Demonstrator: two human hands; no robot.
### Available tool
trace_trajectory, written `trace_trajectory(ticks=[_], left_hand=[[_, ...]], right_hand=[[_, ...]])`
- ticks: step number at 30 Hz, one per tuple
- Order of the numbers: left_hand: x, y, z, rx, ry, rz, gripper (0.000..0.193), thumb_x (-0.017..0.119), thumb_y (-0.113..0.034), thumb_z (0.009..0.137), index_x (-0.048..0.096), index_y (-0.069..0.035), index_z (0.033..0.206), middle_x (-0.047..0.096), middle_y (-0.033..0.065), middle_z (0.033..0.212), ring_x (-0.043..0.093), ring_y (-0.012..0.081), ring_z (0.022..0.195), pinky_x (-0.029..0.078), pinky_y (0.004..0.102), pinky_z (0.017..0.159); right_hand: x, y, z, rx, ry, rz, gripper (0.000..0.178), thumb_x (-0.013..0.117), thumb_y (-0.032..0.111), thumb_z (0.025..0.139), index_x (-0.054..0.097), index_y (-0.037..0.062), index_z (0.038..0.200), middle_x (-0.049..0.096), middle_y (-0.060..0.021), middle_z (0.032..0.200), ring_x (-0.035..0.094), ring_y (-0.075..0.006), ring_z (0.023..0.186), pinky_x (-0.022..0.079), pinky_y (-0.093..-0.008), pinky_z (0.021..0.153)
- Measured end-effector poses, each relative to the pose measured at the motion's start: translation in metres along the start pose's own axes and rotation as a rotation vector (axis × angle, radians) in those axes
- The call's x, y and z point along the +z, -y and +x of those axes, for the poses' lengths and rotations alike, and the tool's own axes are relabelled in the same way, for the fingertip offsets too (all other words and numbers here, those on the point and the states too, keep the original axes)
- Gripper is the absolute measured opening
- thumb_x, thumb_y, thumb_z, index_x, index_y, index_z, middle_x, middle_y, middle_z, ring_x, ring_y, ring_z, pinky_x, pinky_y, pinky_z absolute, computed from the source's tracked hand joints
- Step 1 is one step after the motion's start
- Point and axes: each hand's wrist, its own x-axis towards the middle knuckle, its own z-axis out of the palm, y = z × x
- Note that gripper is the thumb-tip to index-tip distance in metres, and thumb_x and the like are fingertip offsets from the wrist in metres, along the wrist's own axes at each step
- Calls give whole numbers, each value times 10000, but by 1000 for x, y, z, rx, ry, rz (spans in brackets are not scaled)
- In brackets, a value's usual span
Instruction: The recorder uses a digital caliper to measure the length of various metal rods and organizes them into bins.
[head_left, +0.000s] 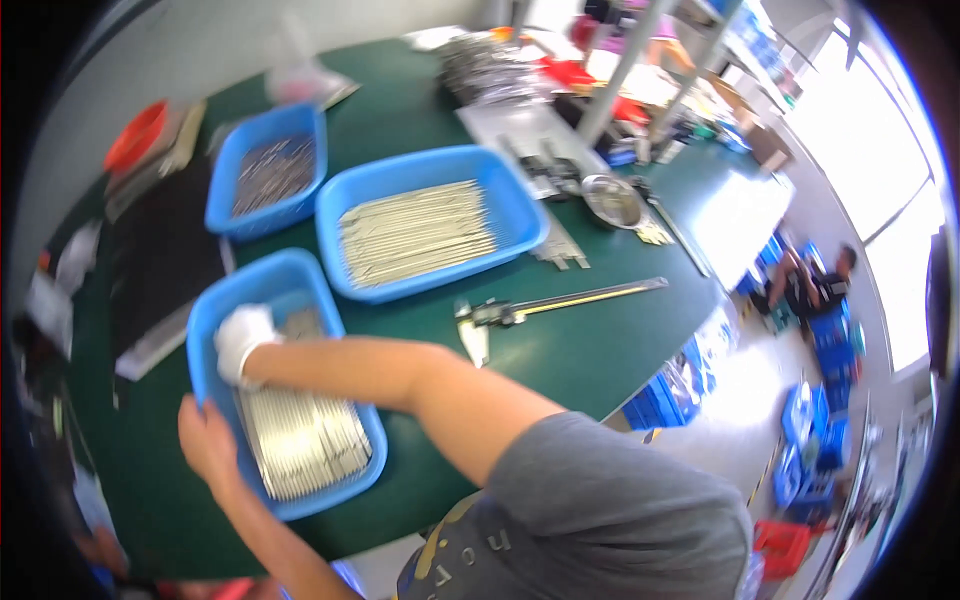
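Right hand (246,342) inside blue bin (375,445), left hand (208,446) alongside.

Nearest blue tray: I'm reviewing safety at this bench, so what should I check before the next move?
1. Right hand gloved: ok, white glove.
2. Left hand gloved: not ok, bare.
3. Slim shiny pieces inside the nearest blue tray: ok.
4. Caliper clear of that tray: ok, apart on the green table.
5. Right hand gripping a piece: cannot tell, too blurred.
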Motion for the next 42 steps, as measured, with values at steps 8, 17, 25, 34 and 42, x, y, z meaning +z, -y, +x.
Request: trace_trajectory(ticks=[8,17,25,34,42], left_hand=[[2,17,5,-36,15,69,280,504,-230,923,557,23,1029,612,211,1031,566,410,978,434,458,832],[-11,-34,-24,244,-245,128,319,586,-117,757,556,13,1047,561,176,1069,559,365,1010,452,431,836],[8,-38,-19,172,155,23,482,728,-240,682,554,77,1000,609,274,974,577,451,925,451,470,858],[16,-21,-1,27,292,-462,543,682,-35,630,559,54,1151,641,171,1032,611,280,951,453,380,908],[8,-22,-12,-10,399,-893,317,663,-13,697,645,21,1012,674,103,934,643,202,851,507,338,763]], right_hand=[[0,2,11,91,-41,302,282,588,226,765,744,67,938,707,-167,977,690,-309,928,540,-407,790],[-3,-1,8,157,-93,612,289,592,212,732,737,25,897,691,-220,946,679,-340,934,532,-412,825],[-12,-3,7,201,-19,781,290,588,191,749,724,15,936,679,-223,1001,659,-346,990,522,-423,856],[22,8,53,59,-222,883,232,561,148,735,734,26,829,683,-225,915,670,-363,912,523,-449,813],[21,-3,33,281,70,2045,302,619,412,826,585,116,777,548,-84,735,535,-250,656,464,-422,622]])
